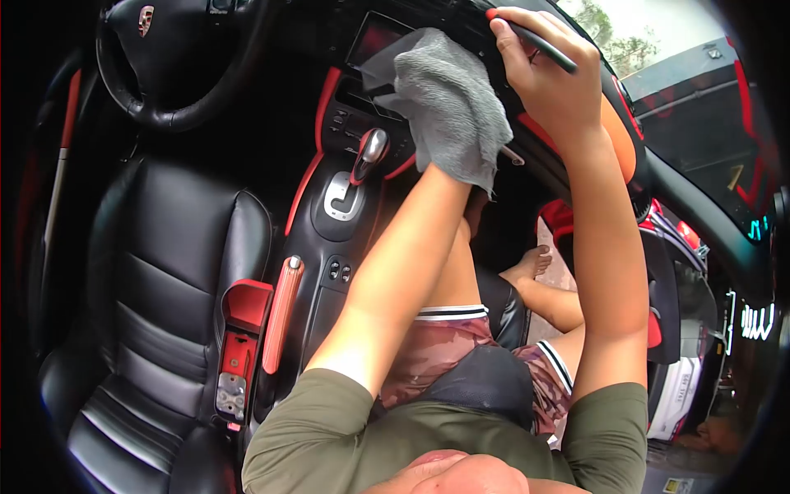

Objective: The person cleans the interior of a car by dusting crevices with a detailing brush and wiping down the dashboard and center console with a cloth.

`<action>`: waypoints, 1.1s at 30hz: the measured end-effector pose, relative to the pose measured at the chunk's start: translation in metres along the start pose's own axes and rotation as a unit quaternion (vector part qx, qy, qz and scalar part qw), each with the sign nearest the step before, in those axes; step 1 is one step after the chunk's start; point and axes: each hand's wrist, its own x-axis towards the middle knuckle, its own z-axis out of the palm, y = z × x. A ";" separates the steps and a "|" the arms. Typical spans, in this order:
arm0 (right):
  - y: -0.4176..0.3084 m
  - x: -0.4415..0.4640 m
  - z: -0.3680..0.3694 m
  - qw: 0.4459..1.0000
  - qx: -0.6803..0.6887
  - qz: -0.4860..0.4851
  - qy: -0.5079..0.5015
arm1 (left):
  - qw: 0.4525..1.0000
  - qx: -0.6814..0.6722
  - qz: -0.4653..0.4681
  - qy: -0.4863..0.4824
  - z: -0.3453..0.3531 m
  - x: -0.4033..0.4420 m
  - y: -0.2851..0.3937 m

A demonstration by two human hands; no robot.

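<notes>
A grey cloth covers my left hand, which is hidden beneath it in front of the centre console, next to the dark screen. My right hand is up at the dashboard near the windshield. Its fingers are closed on a black stick-like tool with a red tip, which points up and left toward the dashboard's top. The cloth hangs loosely over the wrist.
At the upper left is the steering wheel, above a black seat. Between the seats stand the gear lever and a red handbrake. An open car door is on the right.
</notes>
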 end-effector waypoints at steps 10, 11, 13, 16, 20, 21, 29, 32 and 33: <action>-0.005 0.022 0.019 0.997 -0.041 0.019 -0.062 | 0.993 -0.105 0.003 0.051 -0.026 -0.001 -0.010; 0.006 0.019 0.018 0.994 -0.077 0.014 -0.072 | 0.962 -0.263 -0.019 0.064 -0.008 -0.006 -0.010; 0.020 0.001 0.001 0.987 -0.117 0.045 -0.100 | 0.948 -0.296 -0.009 0.119 0.008 -0.018 -0.021; 0.007 -0.010 -0.010 0.984 -0.075 0.133 -0.090 | 0.982 -0.114 -0.011 0.153 0.009 -0.010 -0.024; 0.002 0.009 0.024 0.995 -0.051 0.026 -0.086 | 0.990 -0.025 0.013 0.140 -0.001 -0.009 -0.017; 0.004 0.007 0.026 0.994 -0.060 0.037 -0.089 | 0.990 -0.085 0.021 0.115 -0.019 -0.002 -0.025; 0.003 0.008 0.036 0.995 -0.038 0.034 -0.083 | 0.957 -0.237 0.058 0.158 0.001 0.011 -0.049; 0.019 -0.005 0.036 0.999 -0.031 -0.007 -0.032 | 0.958 -0.270 0.036 0.091 -0.022 0.011 -0.058; 0.014 -0.015 0.028 0.998 -0.014 0.058 -0.013 | 0.955 -0.277 0.033 0.099 -0.017 0.009 -0.059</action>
